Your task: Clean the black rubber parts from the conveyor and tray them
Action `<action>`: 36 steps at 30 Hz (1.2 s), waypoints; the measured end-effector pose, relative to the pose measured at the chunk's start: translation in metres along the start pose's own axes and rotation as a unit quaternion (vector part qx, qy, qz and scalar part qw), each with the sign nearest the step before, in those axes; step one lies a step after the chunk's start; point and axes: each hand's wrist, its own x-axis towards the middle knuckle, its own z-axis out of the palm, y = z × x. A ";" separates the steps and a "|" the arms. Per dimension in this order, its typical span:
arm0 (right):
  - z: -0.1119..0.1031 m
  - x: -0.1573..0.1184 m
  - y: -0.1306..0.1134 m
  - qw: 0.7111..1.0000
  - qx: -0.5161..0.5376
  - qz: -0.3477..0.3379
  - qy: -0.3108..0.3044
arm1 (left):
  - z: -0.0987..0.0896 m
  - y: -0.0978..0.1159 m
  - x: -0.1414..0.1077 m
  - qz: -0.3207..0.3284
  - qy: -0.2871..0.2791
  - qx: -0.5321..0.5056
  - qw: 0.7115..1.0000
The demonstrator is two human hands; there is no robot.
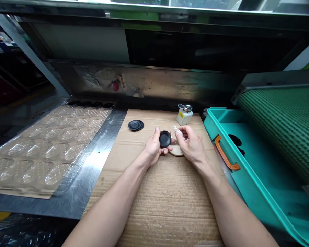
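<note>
Held upright in my left hand (152, 147) is a round black plastic cap (165, 139), its face turned toward me. My right hand (192, 143) pinches a small white cloth (177, 130) just to the right of the cap. Below my fingers a round beige pad (176, 151) lies on the cardboard sheet (154, 199), partly covered by my hands. A few more black caps (135, 125) lie overlapped on the cardboard to the left. Behind my right hand stands a white bottle (184, 115) with a metal pump top and yellow label.
On the left is a clear plastic tray (74, 137) with many pockets; several black caps (96, 104) sit in its far row. A teal bin (249, 171) with an orange handle (226, 154) holds black pieces (235, 140) at right, beside a green conveyor belt (285, 116).
</note>
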 end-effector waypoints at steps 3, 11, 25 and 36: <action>0.005 -0.006 -0.015 0.999 -0.007 -0.042 -0.022 | 0.005 -0.003 -0.002 -0.044 -0.020 -0.056 0.997; 0.009 -0.009 -0.014 0.995 -0.096 -0.019 -0.010 | 0.006 0.000 -0.005 -0.054 0.012 -0.008 0.998; -0.008 0.002 0.020 0.985 -0.154 0.077 -0.008 | -0.021 0.030 0.006 -0.287 0.001 -0.281 0.916; -0.014 0.004 0.017 0.960 -0.242 0.139 -0.008 | -0.015 0.021 0.005 -0.147 -0.012 -0.182 0.972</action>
